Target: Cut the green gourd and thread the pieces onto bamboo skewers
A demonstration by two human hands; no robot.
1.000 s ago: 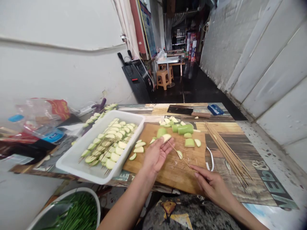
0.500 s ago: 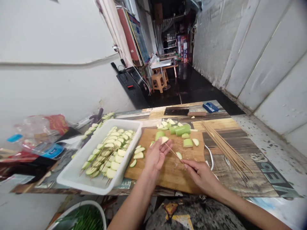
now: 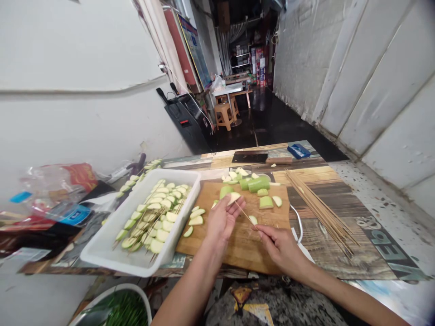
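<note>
Slice (image 3: pixel 234 197) in left hand (image 3: pixel 219 221), skewer (image 3: pixel 245 213) in right (image 3: pixel 280 246)

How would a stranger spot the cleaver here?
Find the wood-patterned table, then the cutting board on it. Beyond the board's far edge lies the cleaver. Its broad dark blade and wooden handle set it apart from the small blue object near the handle's end.
</note>
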